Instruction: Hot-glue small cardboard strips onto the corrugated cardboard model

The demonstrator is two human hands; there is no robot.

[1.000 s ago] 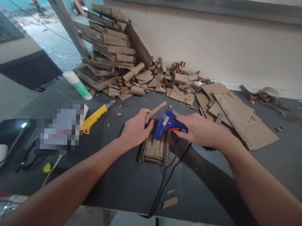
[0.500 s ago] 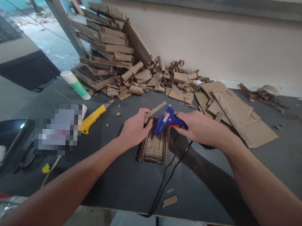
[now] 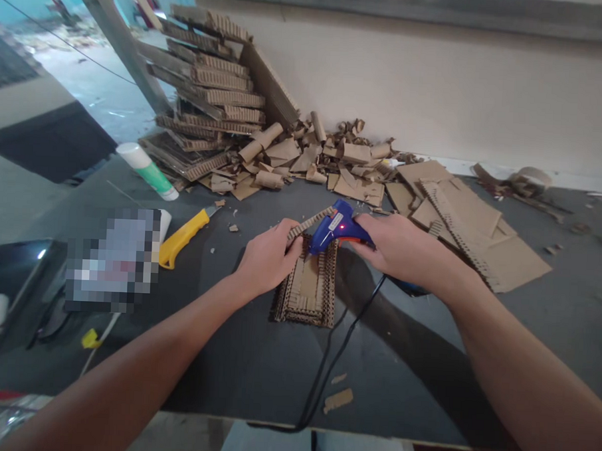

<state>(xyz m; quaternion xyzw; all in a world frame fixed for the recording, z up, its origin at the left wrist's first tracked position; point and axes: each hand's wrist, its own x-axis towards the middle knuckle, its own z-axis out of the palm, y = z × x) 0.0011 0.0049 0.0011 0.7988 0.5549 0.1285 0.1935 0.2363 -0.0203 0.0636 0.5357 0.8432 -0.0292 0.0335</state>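
Head view: on the dark surface (image 3: pixel 245 369), the corrugated cardboard frame (image 3: pixel 329 300) lies lengthwise, near to far. The right hand (image 3: pixel 400 246) grasps the glue gun (image 3: pixel 330 232), nozzle down; drifting leftward, it could burn the left hand (image 3: pixel 267 257), whose fingers pinch a strip (image 3: pixel 311 222) slanting far-right.

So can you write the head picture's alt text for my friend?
A right hand aims a blue glue gun at a small cardboard tray while the left hand holds a ridged strip. Cardboard scraps lie behind on the dark table.
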